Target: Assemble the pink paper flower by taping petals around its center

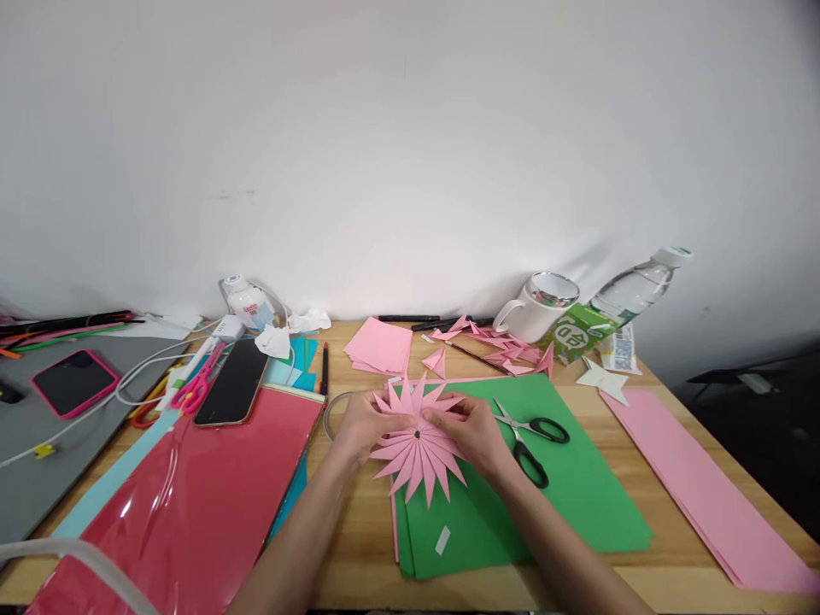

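Between both hands is a pink folded-paper star (419,465), many-pointed, with a small hole at its centre. My left hand (365,427) grips its left side, thumb pressed on top near the middle. Opposite it, my right hand (472,431) pinches the right side with the thumb close to the centre. The star is held over the left part of a stack of green paper (576,504). Black-handled scissors (529,436) lie partly opened on the green sheets, just right of my right hand. A small white paper strip (442,540) rests on the green in front.
Pink squares (381,346) and folded pink pieces (512,350) lie near the wall. A white mug (541,307), green box (580,333) and water bottle (641,286) stand back right. Pink strips (705,487) lie right; a phone (234,384), pink scissors (200,380) and red packet (192,487) left.
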`<state>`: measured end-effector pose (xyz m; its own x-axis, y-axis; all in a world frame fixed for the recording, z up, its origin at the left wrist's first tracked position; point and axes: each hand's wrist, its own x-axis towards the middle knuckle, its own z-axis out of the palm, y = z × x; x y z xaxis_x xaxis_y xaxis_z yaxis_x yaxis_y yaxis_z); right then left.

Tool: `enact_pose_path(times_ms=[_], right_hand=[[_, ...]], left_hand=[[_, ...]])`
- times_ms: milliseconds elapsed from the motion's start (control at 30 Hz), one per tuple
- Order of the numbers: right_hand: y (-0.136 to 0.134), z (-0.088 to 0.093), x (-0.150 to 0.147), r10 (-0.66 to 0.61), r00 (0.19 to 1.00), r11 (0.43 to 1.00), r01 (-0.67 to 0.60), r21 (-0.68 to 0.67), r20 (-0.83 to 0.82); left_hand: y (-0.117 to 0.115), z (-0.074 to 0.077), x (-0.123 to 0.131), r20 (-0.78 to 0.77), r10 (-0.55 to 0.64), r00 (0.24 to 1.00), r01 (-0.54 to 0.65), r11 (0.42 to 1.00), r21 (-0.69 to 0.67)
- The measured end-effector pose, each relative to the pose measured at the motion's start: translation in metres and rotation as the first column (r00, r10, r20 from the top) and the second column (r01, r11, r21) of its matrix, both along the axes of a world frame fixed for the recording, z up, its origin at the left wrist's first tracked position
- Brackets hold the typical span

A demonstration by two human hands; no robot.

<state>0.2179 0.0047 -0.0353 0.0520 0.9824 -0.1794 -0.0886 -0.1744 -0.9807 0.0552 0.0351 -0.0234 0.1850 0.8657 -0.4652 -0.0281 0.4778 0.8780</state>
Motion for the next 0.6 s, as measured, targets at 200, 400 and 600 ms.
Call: enact_pose_path(times_ms=[200, 400, 600], right_hand=[[0.0012, 0.0011, -0.0009, 0.056, 0.997, 0.998, -0.059, 0.037, 0.058], [0.0059, -0.0023, -0.0022, 0.068, 0.996, 0.996, -0.07, 0.047, 0.059], [0.0066, 0.0002, -0.0033, 0.265, 0.964, 0.964, -0.266, 0.006, 0.027]], left_hand=[[-0.001, 0.0056, 0.0001, -0.07, -0.024, 0.997, 0.024, 1.0, 0.005], [-0.0003, 0.0055, -0.0014, -0.13, -0.033, 0.991, 0.039, 0.998, 0.042], [0.0053, 0.0005, -0.009, -0.129, -0.076, 0.989, 0.083, 0.995, 0.051]])
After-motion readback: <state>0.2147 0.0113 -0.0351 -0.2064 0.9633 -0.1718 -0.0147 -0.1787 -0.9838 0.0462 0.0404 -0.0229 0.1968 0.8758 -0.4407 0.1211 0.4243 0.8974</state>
